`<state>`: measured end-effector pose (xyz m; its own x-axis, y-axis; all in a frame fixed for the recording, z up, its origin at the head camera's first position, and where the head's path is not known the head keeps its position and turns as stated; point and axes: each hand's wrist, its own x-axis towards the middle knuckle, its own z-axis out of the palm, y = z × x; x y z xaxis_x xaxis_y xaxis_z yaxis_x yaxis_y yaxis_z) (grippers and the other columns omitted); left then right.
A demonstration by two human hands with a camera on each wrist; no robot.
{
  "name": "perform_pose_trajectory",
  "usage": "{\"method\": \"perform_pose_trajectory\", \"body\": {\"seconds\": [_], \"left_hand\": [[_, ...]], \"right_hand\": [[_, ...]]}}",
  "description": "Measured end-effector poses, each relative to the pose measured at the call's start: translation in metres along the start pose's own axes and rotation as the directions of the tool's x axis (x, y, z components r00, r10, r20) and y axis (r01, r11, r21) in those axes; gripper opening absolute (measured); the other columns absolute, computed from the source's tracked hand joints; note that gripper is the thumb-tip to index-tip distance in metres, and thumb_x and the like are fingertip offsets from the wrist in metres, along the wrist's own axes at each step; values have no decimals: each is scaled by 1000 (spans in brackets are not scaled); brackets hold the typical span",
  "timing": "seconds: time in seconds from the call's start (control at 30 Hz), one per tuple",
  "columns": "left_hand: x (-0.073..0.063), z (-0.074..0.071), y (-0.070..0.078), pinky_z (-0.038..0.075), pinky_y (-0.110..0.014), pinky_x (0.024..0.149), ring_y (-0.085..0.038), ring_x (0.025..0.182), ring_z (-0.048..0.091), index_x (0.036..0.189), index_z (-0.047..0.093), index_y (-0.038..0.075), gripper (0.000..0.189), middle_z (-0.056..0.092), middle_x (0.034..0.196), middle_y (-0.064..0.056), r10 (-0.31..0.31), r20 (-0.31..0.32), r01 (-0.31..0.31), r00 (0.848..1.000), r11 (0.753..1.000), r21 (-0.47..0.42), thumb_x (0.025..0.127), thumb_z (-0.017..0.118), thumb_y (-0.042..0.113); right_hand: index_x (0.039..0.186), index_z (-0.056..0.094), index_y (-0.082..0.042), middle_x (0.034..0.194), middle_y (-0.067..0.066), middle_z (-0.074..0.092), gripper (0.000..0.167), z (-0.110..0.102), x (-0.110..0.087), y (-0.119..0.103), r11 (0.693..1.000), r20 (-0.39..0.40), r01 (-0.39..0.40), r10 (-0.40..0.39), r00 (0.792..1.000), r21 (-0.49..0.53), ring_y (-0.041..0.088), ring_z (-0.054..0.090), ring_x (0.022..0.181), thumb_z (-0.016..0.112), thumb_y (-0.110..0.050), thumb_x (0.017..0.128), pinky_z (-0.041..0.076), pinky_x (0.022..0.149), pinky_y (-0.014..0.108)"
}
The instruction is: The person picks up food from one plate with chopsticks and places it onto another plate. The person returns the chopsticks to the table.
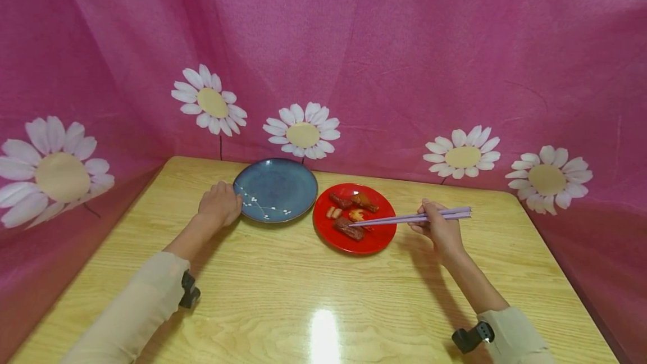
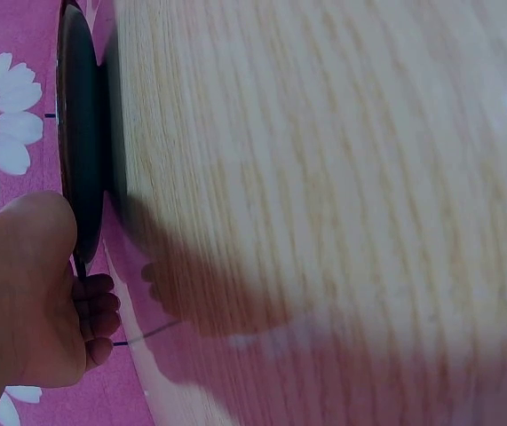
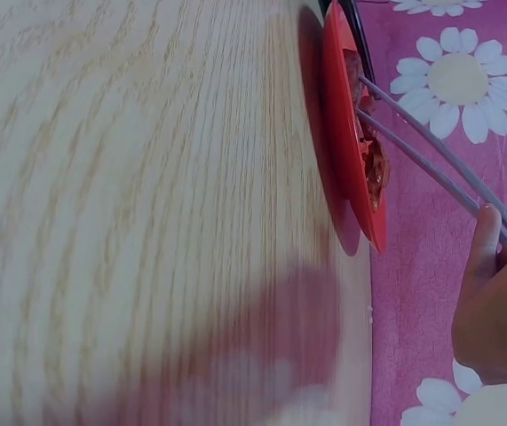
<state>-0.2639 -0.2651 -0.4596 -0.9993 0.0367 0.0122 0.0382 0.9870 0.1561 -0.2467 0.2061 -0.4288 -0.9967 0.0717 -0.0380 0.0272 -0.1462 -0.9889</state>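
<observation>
A round blue plate (image 1: 283, 184) with a white blossom-branch pattern stands at the back left of centre. My left hand (image 1: 220, 204) holds its left rim; in the left wrist view the thumb lies on one side of the plate edge and the fingers (image 2: 99, 304) curl by the other. My right hand (image 1: 438, 229) grips a pair of lilac chopsticks (image 1: 404, 219). Their tips reach over a red plate (image 1: 329, 236), at a dark brown meat piece (image 1: 349, 229). Whether they pinch it I cannot tell. Also on that plate are a drumstick (image 1: 364, 202), another brown piece (image 1: 340, 201) and small pale pieces (image 1: 333, 213).
The red plate stands close beside the blue one, on a light wood-grain table (image 1: 283, 296). A pink cloth (image 1: 354, 44) with daisies hangs behind and along both sides of the table. Dark devices (image 1: 189, 291) are worn at both wrists.
</observation>
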Motion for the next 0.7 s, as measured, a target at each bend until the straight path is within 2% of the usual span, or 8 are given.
{"method": "perform_pose_trajectory", "body": {"seconds": [0.13, 0.37, 0.7], "left_hand": [[0, 0, 0, 44, -51, 80, -41, 95, 49, 106, 48, -19, 41, 44, 93, -23, 2, 0, -2, 1000, 1000, 2, 103, 36, 20], [0, 1, 0, 45, -51, 80, -41, 95, 49, 106, 48, -19, 41, 45, 94, -23, 5, -2, -5, 1000, 1000, 7, 103, 36, 20], [-1, 0, 2, 45, -52, 80, -41, 94, 50, 106, 49, -19, 41, 45, 94, -24, 9, -20, -8, 1000, 1000, 10, 102, 39, 20]], "right_hand": [[74, 60, -9, 64, 3, 62, 36, -2, 0, 0, 1000, 0, 6, -6, 1000, -6, 10, 68, 60, 49, -20, 106, 57, 62, 25], [76, 59, -4, 63, 3, 62, 35, -4, 0, 0, 999, 9, 23, -23, 1000, 22, 11, 69, 61, 50, -20, 106, 57, 62, 26], [74, 61, -7, 60, 2, 61, 35, -5, 1, -4, 992, -43, 107, -104, 994, 70, 9, 66, 57, 52, -20, 105, 57, 61, 25]]}}
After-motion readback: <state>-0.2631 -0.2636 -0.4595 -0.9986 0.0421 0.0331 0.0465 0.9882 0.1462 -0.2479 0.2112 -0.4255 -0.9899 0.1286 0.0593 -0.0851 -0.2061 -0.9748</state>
